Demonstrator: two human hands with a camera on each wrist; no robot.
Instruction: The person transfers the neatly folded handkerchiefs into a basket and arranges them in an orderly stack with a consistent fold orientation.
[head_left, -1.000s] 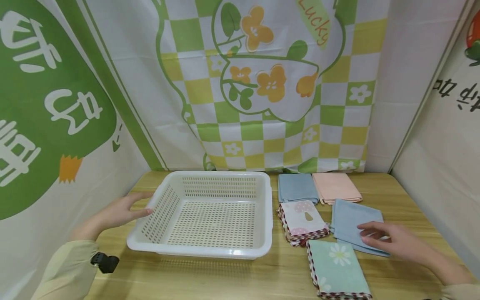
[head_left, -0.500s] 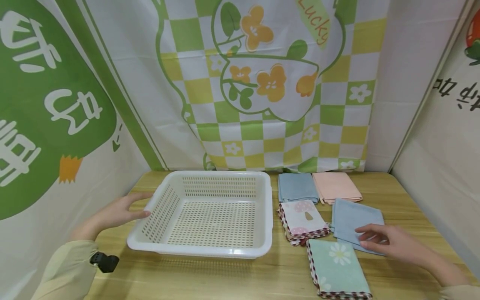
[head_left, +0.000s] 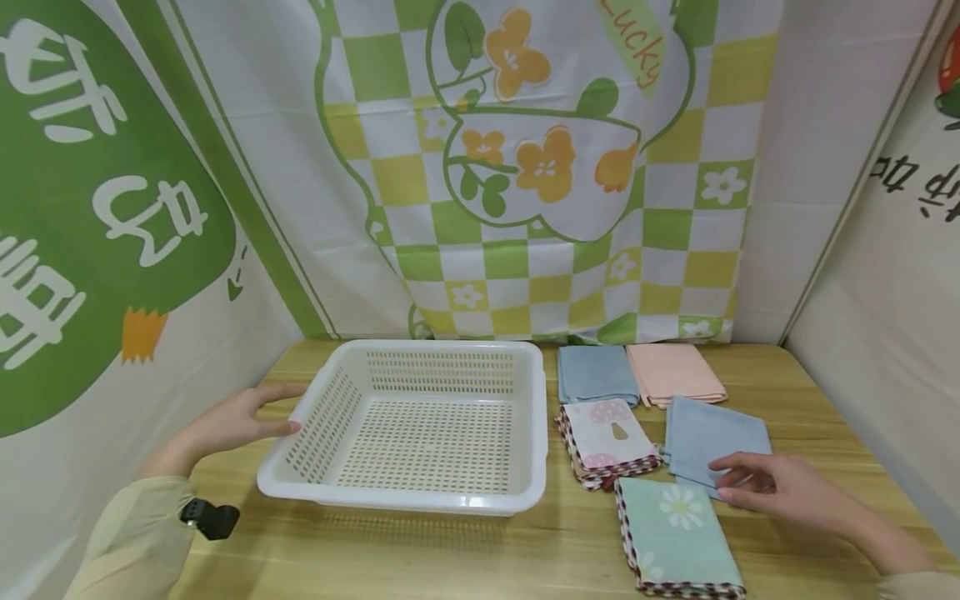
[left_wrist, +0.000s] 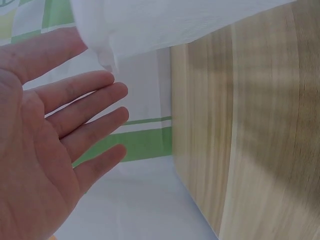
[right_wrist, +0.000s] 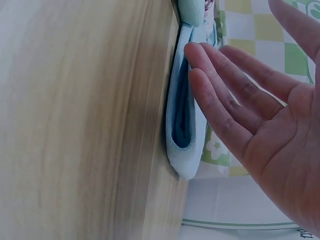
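Observation:
A white slatted plastic basket (head_left: 431, 446) stands on the table with nothing in it. My left hand (head_left: 228, 425) is at its left rim, thumb at the rim's edge; in the left wrist view the hand's (left_wrist: 55, 115) fingers are fairly straight beside the basket's wall (left_wrist: 140, 25). My right hand (head_left: 795, 492) hovers at the front edge of a folded light-blue towel (head_left: 712, 433), fingers loosely bent and gripping nothing. The right wrist view has the hand (right_wrist: 255, 105) with its fingertips beside the towel's folded side (right_wrist: 187, 155); whether they touch cannot be told.
A green daisy towel (head_left: 675, 533) lies in front of the right hand. A mushroom-print towel (head_left: 607, 437), another blue towel (head_left: 596, 375) and a pink towel (head_left: 675, 373) lie behind, right of the basket. Printed cloth (head_left: 547, 275) hangs at the table's back edge.
The right hand has shifted slightly left and down, over the front of the light-blue towel. The left hand, basket and towels hold their places; the head view shifts a little.

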